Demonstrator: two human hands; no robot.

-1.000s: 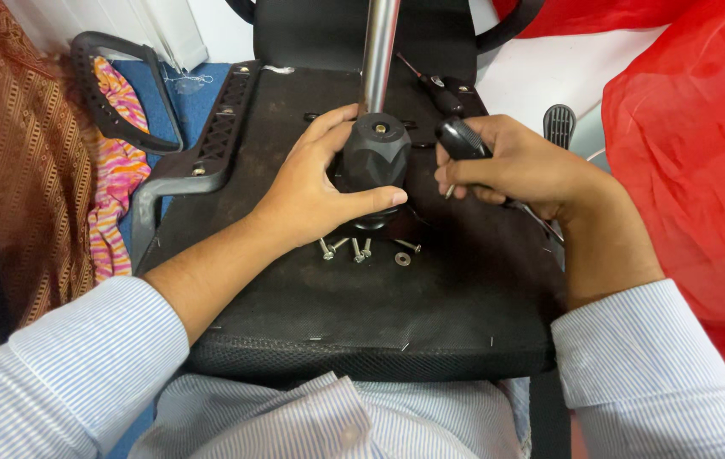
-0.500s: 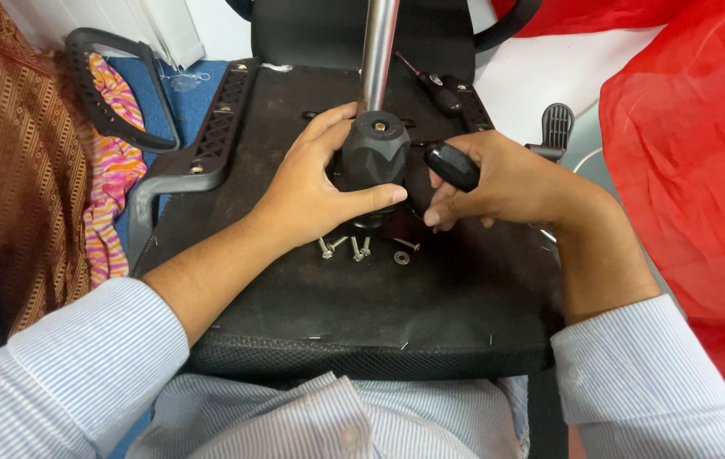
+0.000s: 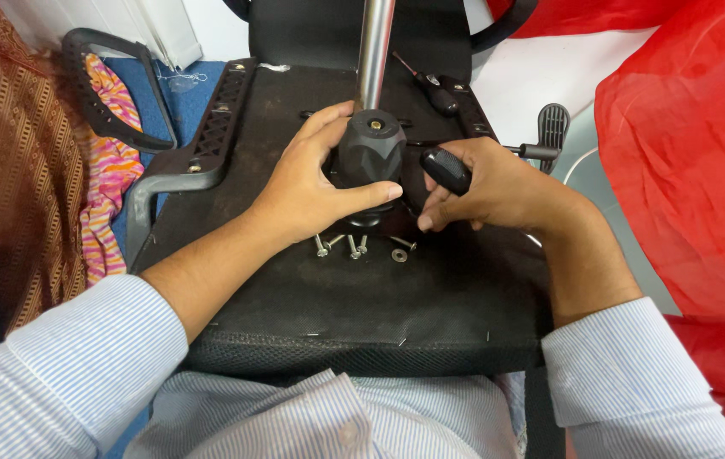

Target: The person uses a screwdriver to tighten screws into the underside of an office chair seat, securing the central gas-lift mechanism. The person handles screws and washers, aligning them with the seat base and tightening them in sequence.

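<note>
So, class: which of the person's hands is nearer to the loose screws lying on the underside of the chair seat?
Left. The left hand grips the black knob, its thumb just above the screws. The right hand, holding a black handle, sits up and to their right.

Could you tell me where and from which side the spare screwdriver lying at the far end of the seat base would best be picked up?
Probably by its thick black handle, from above: the spare screwdriver lies flat on the seat base, thin shaft pointing away to the far left, handle end nearer the right hand and clear of the metal column.
</note>
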